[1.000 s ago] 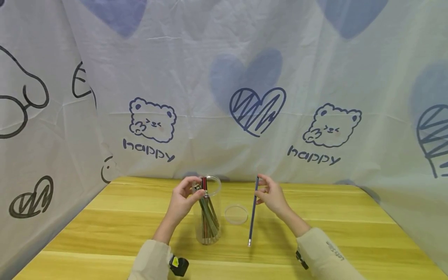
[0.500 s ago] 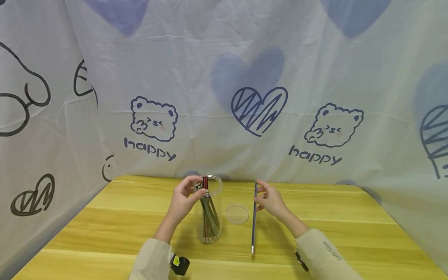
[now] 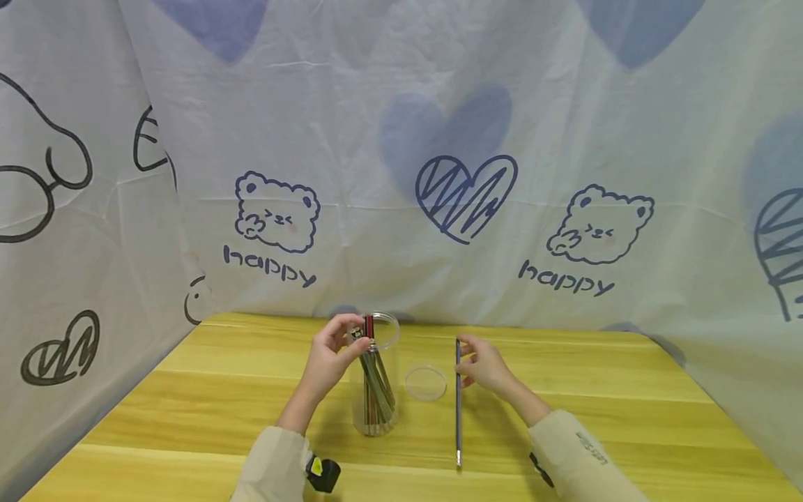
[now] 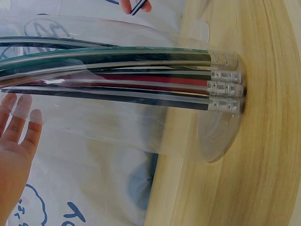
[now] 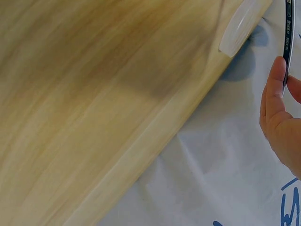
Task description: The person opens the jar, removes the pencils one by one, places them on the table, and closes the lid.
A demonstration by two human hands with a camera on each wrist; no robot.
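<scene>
In the head view my left hand (image 3: 332,348) holds a clear plastic jar (image 3: 387,390) near its rim. Inside lean several pencils (image 4: 141,77), dark, green and red, their eraser ends (image 4: 225,88) at the jar's bottom. From the left wrist, fingertips (image 4: 34,117) show against the outer wall. To the right of the jar, my right hand (image 3: 486,366) pinches a dark blue pencil (image 3: 459,411) near its top between thumb and fingers. This pencil hangs nearly straight, eraser end down. The right wrist view shows part of the same pencil (image 5: 288,35) with printed lettering.
A round clear lid (image 3: 426,383) lies flat on the wooden table (image 3: 596,418) between the jar and the blue pencil. Behind the table hangs a white curtain (image 3: 351,174) with hearts and bears, and more fabric closes the left side.
My right hand has come down and slightly nearer, lowering the blue pencil, which has swung from a slant to nearly straight. The left hand stays at the jar.
</scene>
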